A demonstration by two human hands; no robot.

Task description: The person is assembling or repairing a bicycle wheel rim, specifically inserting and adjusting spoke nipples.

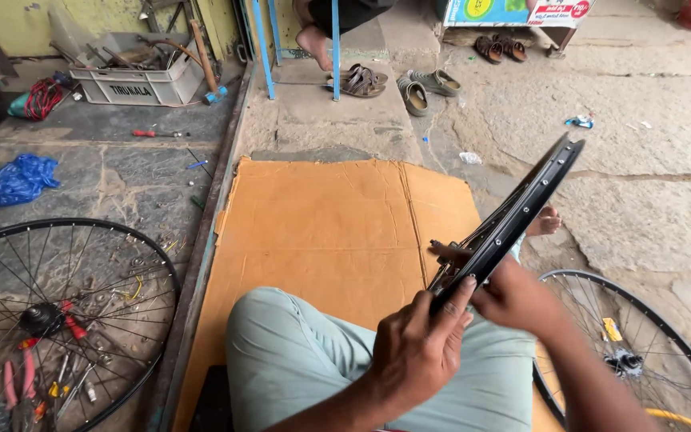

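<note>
Lying flat at lower left of the frame, a spoked wheel (57, 320), with pliers (17, 382) and small tools spread inside it, probably to keep them near. Higher, at upper left, a grey crate (133, 80) of tools and a blue bag (16, 179). In the middle, orange cardboard (321, 232) under the bent knee (281, 352), seemingly as a clean seat. Near centre right, left hand (419, 346) closed around the low edge of a black rim (513, 220), thumb pressed on it. Right hand (513, 298) behind the rim, fingers hidden, so grip cannot be told. Rim tilted up toward upper right, probably for looking along it. At lower right, another wheel (633, 352) on the ground.
</note>
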